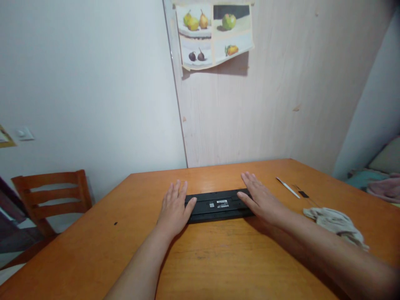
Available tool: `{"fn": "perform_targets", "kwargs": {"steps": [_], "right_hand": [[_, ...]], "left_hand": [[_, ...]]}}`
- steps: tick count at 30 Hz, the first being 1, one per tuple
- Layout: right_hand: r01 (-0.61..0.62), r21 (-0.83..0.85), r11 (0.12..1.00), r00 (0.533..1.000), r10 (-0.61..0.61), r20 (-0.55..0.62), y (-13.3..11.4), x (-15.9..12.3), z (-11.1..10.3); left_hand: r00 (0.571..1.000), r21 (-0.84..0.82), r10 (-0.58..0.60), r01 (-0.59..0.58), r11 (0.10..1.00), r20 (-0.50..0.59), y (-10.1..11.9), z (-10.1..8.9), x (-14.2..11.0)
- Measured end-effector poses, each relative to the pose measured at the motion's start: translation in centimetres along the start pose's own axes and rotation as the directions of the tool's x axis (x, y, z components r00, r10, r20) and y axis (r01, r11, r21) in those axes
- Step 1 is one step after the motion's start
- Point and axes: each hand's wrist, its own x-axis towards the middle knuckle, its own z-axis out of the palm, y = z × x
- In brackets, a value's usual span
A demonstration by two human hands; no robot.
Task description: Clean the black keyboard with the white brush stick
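Observation:
A black keyboard (204, 206) lies on the wooden table with its underside up, showing a printed label and a small square code. At its left end is my left hand (175, 208), fingers stretched out and the thumb over the near part of the casing. My right hand (260, 198) rests at the opposite end, its fingers straight and pointing away, its thumb reaching onto the keyboard. Neither hand is wrapped round it. Parts of both ends are hidden under the hands.
To the right on the table (200, 266) lie a white pen-like tool (288, 187), a small black piece (303, 194) and a crumpled grey cloth (339, 225). A tiny black bit (115, 223) is at left. A wooden chair (51, 185) stands beyond the left edge; a wall closes the back.

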Motion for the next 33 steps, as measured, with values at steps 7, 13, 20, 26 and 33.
{"fn": "perform_targets", "kwargs": {"steps": [7, 13, 20, 26, 33], "right_hand": [[0.059, -0.189, 0.980, 0.967, -0.009, 0.254, -1.2, -1.3, 1.4], [0.073, -0.214, 0.974, 0.951, -0.004, 0.308, -1.6, -1.0, 1.0], [0.124, -0.223, 0.967, 0.992, -0.112, 0.067, -3.5, -0.9, 0.9], [0.160, -0.217, 0.963, 0.987, -0.158, 0.029, -4.7, -1.5, 1.9], [0.233, -0.120, 0.965, 0.917, -0.177, 0.357, -5.9, -1.2, 1.5]], "left_hand": [[0.974, 0.056, 0.102, -0.115, 0.992, 0.203, 2.1, -0.2, -0.8], [0.920, 0.019, 0.126, -0.144, 0.989, 0.371, 1.9, 0.3, -1.4], [0.979, 0.053, 0.188, -0.192, 0.980, 0.072, 3.3, -0.6, -1.1], [0.962, 0.002, 0.272, -0.272, 0.962, -0.018, 4.5, -1.1, -1.3], [0.847, -0.158, 0.348, -0.311, 0.937, 0.401, 3.9, -0.3, -1.6]]}}
